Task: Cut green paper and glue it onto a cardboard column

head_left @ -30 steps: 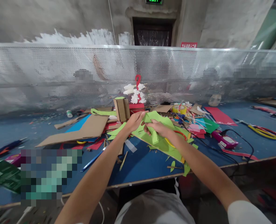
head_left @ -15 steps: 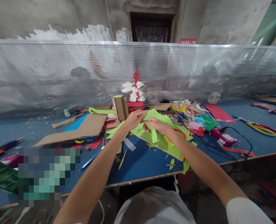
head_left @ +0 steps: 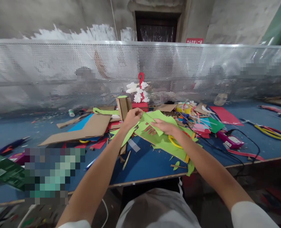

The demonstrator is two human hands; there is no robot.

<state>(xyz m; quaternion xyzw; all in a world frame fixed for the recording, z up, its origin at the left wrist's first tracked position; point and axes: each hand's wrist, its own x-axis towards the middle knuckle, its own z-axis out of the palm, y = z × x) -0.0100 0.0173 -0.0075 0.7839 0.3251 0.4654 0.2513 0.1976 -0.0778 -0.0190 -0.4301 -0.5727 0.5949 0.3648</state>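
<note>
My left hand pinches the upper left corner of a light green foam sheet and lifts it slightly. My right hand grips the same sheet near its middle, fingers curled under a folded strip. Below them a larger green sheet lies on the blue table, with a yellow-handled pair of scissors partly under my right wrist.
Brown cardboard lies to the left, a small cardboard box and a red-and-white craft figure stand behind. Coloured paper, tape, a pink tool with black cable and yellow pliers sit right. A perforated metal screen borders the table's far side.
The green sheet has been unfolded and pulled flatter between my hands. My left hand moved slightly left and up; the hanging strip under my right hand is gone.
</note>
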